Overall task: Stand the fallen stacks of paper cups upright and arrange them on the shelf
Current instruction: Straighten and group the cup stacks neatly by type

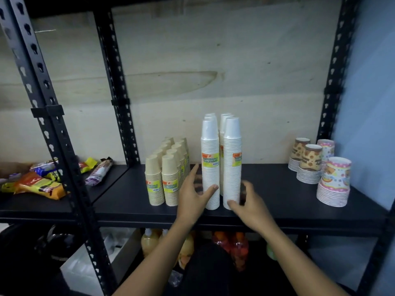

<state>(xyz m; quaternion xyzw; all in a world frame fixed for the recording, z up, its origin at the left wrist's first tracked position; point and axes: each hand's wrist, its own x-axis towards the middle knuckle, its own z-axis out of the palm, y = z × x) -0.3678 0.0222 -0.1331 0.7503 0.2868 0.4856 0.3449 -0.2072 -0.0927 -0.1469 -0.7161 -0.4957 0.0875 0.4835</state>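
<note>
Two tall stacks of white paper cups, the left front stack [210, 167] and the right front stack [232, 167], stand upright, rims down, near the front edge of the black metal shelf [277, 199], close beside each other, with more white stacks ranked directly behind them. The left hand [195, 195] is spread wide, its thumb touching the lower front of the left stack and its fingers [195, 170] extended along the stack's far-left side; it clasps nothing. The right hand [251, 201] curves loosely about the foot of the right stack; motion blur prevents us from telling whether it grips or merely touches. We judge the step in hand to be the squaring-up of these two columns. To do it well, we would press low, near the base, with both hands at once, since a tall, light stack pushed high up is likely to tilt; we would also keep each column vertical and in line with those behind. Left of the white group, shorter stacks of beige paper cups [162, 182] with yellow-green labels stand in two rows; no stack in view lies fallen. At the far right stand patterned party-cup stacks [334, 184]. Snack packets [40, 185] lie on the adjoining shelf, bottles of orange drink [148, 242] below, and a plywood back panel [192, 82] behind.
</note>
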